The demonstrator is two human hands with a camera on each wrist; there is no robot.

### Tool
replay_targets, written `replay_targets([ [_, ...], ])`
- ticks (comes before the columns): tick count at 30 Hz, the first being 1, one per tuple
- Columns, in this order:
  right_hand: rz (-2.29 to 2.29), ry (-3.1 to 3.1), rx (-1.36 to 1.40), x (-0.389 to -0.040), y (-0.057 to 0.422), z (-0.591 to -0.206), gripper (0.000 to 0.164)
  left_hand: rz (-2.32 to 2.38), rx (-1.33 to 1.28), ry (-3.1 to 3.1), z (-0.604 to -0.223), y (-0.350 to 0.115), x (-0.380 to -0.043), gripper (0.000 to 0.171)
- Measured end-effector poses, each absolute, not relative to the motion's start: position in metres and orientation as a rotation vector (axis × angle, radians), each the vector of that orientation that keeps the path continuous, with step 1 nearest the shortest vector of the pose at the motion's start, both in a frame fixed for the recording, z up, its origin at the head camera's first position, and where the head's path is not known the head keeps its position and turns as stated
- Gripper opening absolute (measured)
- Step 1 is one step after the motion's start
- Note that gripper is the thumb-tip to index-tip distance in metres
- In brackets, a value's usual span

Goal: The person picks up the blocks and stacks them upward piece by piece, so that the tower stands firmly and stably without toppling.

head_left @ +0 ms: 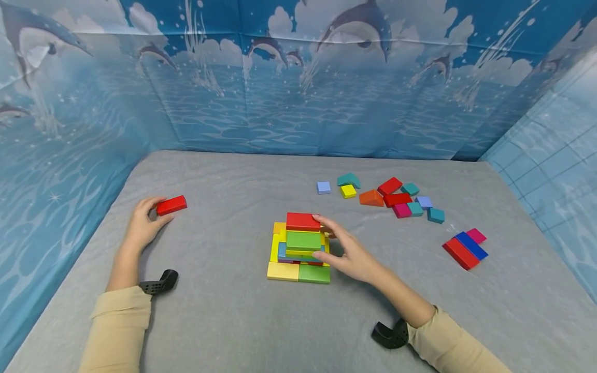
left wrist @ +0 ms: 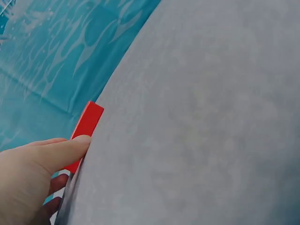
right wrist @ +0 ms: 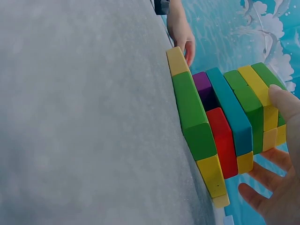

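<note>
At the far left, my left hand [head_left: 141, 220] pinches one end of a red block [head_left: 172, 205] between thumb and fingers. The left wrist view shows the thumb along the side of that red block [left wrist: 87, 123]. In the middle stands a stepped block tower [head_left: 298, 272], its layers yellow, green, blue and red, with a red block [head_left: 303, 221] on top. My right hand [head_left: 347, 251] grips the tower's upper layers from the right, thumb at the near side and fingers reaching to the far side. In the right wrist view the fingers are partly hidden behind the tower [right wrist: 197, 136].
Loose blocks lie at the back right, among them an orange wedge [head_left: 371, 198], a teal triangle [head_left: 349, 180] and a yellow block [head_left: 347, 191]. Farther right, a blue block [head_left: 470, 245] lies between red and pink ones. Dolphin-print curtains [head_left: 261, 103] border the grey cloth [head_left: 219, 321].
</note>
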State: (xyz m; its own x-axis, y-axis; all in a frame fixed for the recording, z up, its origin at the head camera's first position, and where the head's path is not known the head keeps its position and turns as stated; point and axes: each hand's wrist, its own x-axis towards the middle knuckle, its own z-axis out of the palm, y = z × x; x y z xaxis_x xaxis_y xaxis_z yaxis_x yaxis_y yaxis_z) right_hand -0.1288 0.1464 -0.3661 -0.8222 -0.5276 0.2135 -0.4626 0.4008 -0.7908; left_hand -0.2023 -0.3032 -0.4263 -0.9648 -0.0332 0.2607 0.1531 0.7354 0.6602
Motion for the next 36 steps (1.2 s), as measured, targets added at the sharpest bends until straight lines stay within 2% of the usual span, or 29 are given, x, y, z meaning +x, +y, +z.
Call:
replay_targets([
  [5, -1.421, 2.561, -0.911, -0.129, 0.146, -0.366, 0.068, -1.043, -0.044, -2.638, -0.429, -0.304, -0.201, 0.038],
  [11, -1.416, 2.557, -0.906, -0.129, 0.146, -0.367, 0.068, -1.114, -0.08, -2.561, -0.42, -0.285, -0.199, 0.039],
  [16, -1.417, 2.562, -0.911, -0.129, 0.146, -0.367, 0.068, -1.308, -0.353, -2.397, -0.404, -0.244, -0.193, 0.036],
  [23, -1.412, 2.574, -0.913, -0.128, 0.146, -0.369, 0.068, -1.428, -0.791, -2.265, -0.377, -0.173, -0.167, 0.037],
  [29, -1.415, 2.575, -0.919, -0.129, 0.146, -0.369, 0.068, -1.429, -0.986, -2.226, -0.369, -0.132, -0.149, 0.037],
  [36, -1.436, 2.572, -0.931, -0.129, 0.145, -0.369, 0.068, -1.363, -1.147, -2.224, -0.372, -0.107, -0.142, 0.039],
])
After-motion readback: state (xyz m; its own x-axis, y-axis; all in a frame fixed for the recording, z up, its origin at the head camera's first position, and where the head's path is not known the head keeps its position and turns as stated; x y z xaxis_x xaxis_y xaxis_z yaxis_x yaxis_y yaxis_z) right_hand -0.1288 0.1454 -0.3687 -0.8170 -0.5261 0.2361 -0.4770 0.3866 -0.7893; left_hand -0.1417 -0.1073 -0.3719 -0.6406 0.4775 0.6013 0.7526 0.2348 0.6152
